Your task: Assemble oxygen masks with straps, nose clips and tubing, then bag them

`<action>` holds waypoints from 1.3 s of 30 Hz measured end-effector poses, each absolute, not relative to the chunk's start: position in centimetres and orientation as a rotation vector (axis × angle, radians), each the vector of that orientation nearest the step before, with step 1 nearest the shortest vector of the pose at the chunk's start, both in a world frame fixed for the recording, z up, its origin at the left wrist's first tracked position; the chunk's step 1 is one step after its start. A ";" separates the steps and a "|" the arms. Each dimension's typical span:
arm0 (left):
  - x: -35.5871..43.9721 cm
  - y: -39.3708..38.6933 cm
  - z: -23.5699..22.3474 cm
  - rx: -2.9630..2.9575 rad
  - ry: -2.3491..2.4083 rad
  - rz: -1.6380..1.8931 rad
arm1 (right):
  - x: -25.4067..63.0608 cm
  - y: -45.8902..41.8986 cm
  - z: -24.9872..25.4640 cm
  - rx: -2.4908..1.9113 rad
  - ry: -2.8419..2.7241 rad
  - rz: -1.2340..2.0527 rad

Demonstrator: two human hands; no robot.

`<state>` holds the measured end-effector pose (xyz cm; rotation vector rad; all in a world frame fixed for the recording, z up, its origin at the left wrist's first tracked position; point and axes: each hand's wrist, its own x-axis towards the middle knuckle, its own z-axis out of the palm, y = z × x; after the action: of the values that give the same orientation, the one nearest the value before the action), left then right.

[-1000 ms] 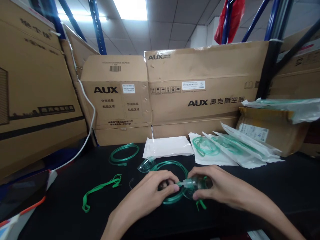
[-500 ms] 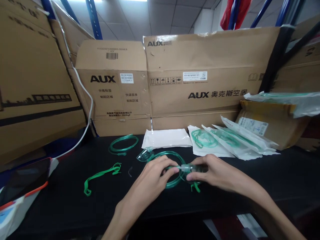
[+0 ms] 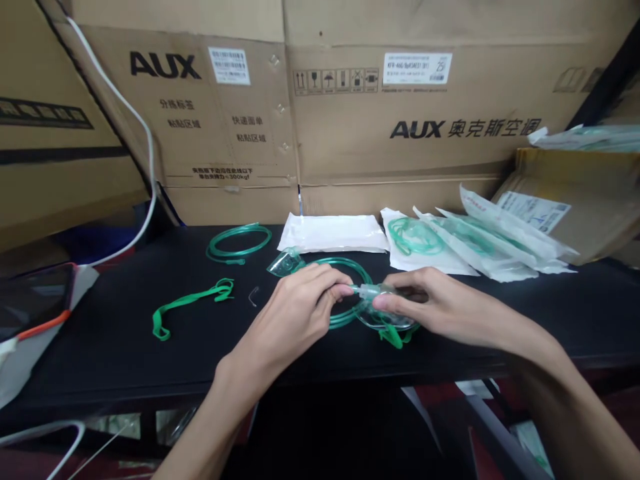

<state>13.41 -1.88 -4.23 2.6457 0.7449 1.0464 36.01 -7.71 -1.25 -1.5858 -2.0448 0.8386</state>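
Note:
My left hand [image 3: 311, 297] pinches the end of a green clear tube [image 3: 345, 321], whose coil lies on the black tabletop behind and below the fingers. My right hand [image 3: 417, 293] grips a clear oxygen mask [image 3: 380, 317] by its narrow connector [image 3: 369, 292]. Tube end and connector meet between the two hands; how deep the tube sits cannot be made out. A green strap [image 3: 395, 337] hangs from the mask. Just beyond my left hand lies another small clear mask [image 3: 286, 262], partly hidden by the fingers.
A second coiled tube [image 3: 237, 243] and a loose green strap [image 3: 190, 303] lie left, near a thin wire [image 3: 253, 296]. Behind are a white packet [image 3: 333, 233] and several sealed pouches [image 3: 423, 243]. Cardboard boxes [image 3: 340, 153] wall the back; a phone [image 3: 37, 300] rests at far left.
The camera has tipped downward, so everything sits higher in view. Both hands keep their hold on the tube and mask, which stay joined end to end; the mask shows more clearly.

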 end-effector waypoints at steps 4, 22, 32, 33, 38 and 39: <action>13.2 -2.1 -3.7 2.657 0.764 0.966 | 36.1 -7.8 -1.2 -1.641 -2.094 0.744; 12.8 -2.1 -3.2 2.295 0.892 0.572 | 35.9 -7.8 -1.3 -1.641 -2.142 0.366; 12.9 -2.0 -3.3 2.260 0.932 0.595 | 35.3 -7.8 -1.0 -1.669 -2.123 0.305; 12.9 -1.9 -3.3 2.270 0.914 0.596 | 35.3 -7.8 -0.9 -1.672 -2.123 0.329; 12.9 -1.8 -3.6 2.343 0.872 0.675 | 35.6 -7.7 -0.9 -1.678 -2.107 0.441; 12.9 -1.8 -3.6 2.359 0.869 0.695 | 35.7 -7.7 -0.9 -1.661 -2.099 0.480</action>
<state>12.86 -1.83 -3.62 2.3590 0.8693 0.6948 35.69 -7.74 -0.86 -1.6610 -2.0992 0.4798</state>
